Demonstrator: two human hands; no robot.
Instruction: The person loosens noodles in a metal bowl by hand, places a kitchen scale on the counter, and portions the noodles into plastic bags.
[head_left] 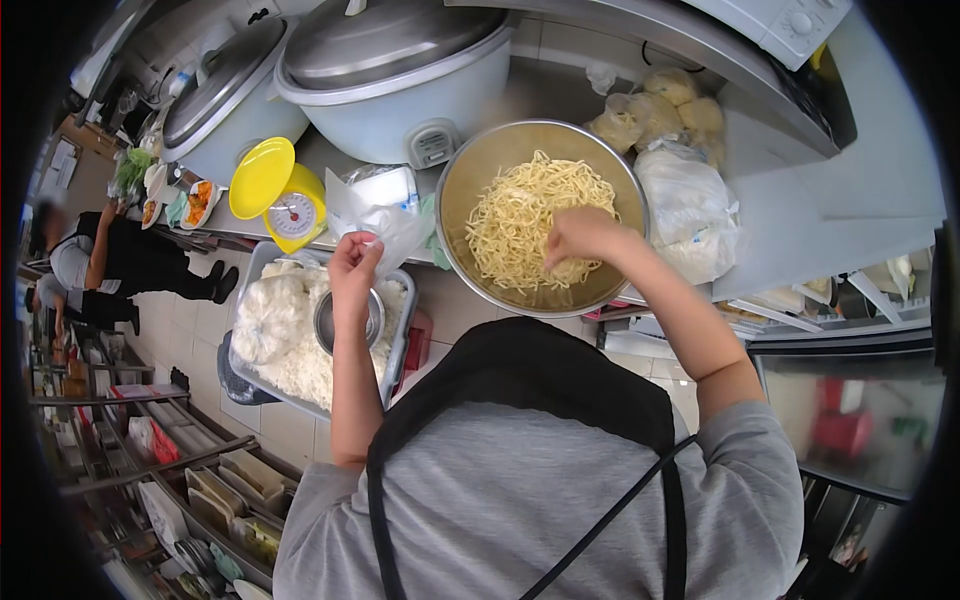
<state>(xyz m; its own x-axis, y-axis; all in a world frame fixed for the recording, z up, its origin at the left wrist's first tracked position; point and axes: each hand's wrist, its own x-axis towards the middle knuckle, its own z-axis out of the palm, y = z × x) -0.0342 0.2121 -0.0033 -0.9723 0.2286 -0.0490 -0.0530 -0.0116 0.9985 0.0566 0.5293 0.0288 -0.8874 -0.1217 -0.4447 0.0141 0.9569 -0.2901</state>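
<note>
My left hand (355, 268) pinches the edge of a clear plastic bag (398, 236), which stands up from the fingers toward the counter. Yellow noodles (515, 215) lie heaped in a large metal bowl (456, 205) on the counter. Down in the noodles is my right hand (582, 236), its fingers curled closed around some of them; the fingertips are partly hidden. Just beyond my left hand, a stack of clear plastic bags (388, 188) lies beside a yellow kitchen scale (293, 216).
A grey tub (406, 300) of what looks like cooked rice sits below my left forearm, with a metal bowl (372, 322) in it. Two large rice cookers (400, 110) stand behind. Filled plastic bags (685, 205) sit right of the noodles. Two people (85, 250) stand at far left.
</note>
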